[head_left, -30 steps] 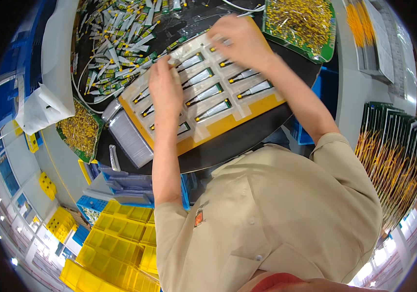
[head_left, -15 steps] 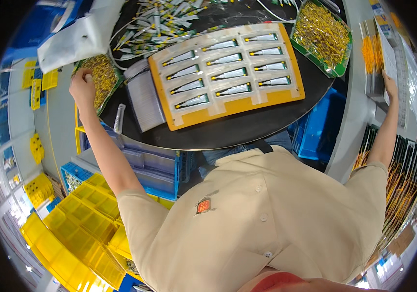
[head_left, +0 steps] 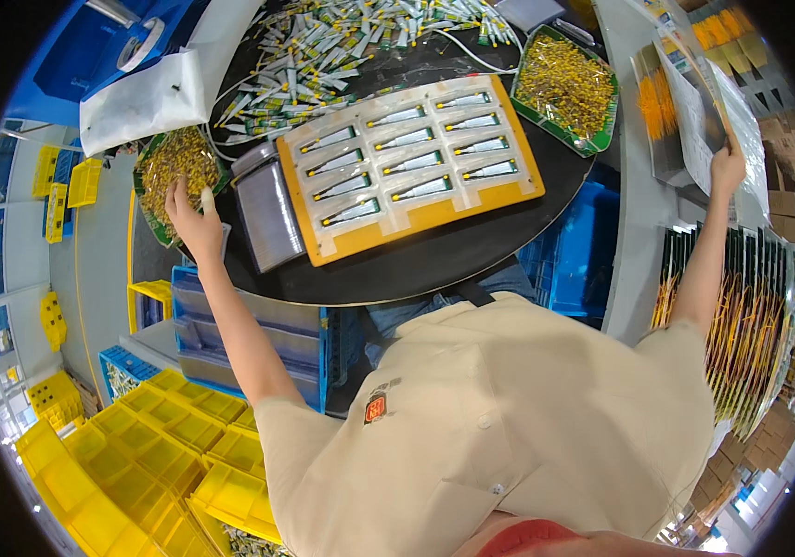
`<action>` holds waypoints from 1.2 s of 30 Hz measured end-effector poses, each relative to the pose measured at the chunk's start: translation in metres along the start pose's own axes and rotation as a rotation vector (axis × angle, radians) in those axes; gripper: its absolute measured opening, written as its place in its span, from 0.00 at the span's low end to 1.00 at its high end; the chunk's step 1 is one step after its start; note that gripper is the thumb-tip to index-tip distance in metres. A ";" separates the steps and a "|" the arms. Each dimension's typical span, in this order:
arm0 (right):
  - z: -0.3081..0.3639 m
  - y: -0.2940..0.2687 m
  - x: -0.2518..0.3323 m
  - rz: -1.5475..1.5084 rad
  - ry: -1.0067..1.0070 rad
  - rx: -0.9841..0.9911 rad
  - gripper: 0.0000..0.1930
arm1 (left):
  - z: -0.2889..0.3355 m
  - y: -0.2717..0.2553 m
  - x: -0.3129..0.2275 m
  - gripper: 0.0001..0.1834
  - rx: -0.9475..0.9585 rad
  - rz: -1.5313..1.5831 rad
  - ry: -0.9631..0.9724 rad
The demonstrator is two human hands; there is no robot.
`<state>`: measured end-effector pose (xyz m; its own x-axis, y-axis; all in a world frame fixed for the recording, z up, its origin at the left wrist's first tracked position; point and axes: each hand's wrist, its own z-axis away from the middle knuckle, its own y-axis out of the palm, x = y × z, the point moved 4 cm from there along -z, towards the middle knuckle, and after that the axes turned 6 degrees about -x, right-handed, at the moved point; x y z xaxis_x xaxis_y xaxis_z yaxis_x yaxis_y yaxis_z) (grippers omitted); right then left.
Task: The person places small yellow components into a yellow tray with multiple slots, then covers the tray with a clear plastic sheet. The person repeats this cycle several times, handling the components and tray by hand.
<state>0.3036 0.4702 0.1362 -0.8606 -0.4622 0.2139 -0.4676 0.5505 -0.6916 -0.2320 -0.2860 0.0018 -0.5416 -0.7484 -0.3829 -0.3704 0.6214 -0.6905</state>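
At the left, my left hand (head_left: 195,221) reaches over a green tray (head_left: 158,223) of small yellow-tipped pieces (head_left: 179,162). Its fingers are apart, fingertips at the pieces, and a pale cover shows on one digit. Far to the right, my right hand (head_left: 728,174) is closed on the near end of a long, thin brown-edged board (head_left: 705,79), beside white sheets of paper (head_left: 690,139). Between my arms, a yellow-edged board (head_left: 425,218) lies on the round black table (head_left: 397,274). Small silver-green tubes with yellow tips (head_left: 413,162) sit on it in rows.
A heap of similar tubes (head_left: 323,56) covers the table's far side. A second green tray (head_left: 592,144) stands at the right. Clear plastic sheets (head_left: 269,218) are stacked beside the board. Yellow bins (head_left: 156,436) stand low left, a blue crate (head_left: 569,251) beneath the table's right.
My left hand has moved over the tray's pieces and its fingers have spread. My right hand now grips the brown-edged board, which is raised. The whole view has shifted slightly.
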 end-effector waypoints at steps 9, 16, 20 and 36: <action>0.270 -0.068 0.219 -0.894 -0.712 0.268 0.19 | -0.016 0.009 -0.108 0.20 -0.042 0.514 -0.125; 0.331 -0.056 0.252 -0.777 -0.892 0.658 0.17 | 0.056 0.106 -0.221 0.35 0.616 -0.011 0.264; 0.294 -0.028 0.224 -0.893 -0.741 0.958 0.13 | 0.081 0.118 -0.223 0.36 0.623 -0.105 0.301; 0.265 0.253 0.018 -1.216 1.364 0.502 0.20 | 0.081 0.103 -0.196 0.34 0.608 -0.003 0.355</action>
<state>0.2239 0.4167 -0.2180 0.1781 0.5384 0.8236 -0.9826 0.0519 0.1785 -0.1027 -0.0940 -0.0437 -0.7931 -0.5646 -0.2285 0.0594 0.3016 -0.9516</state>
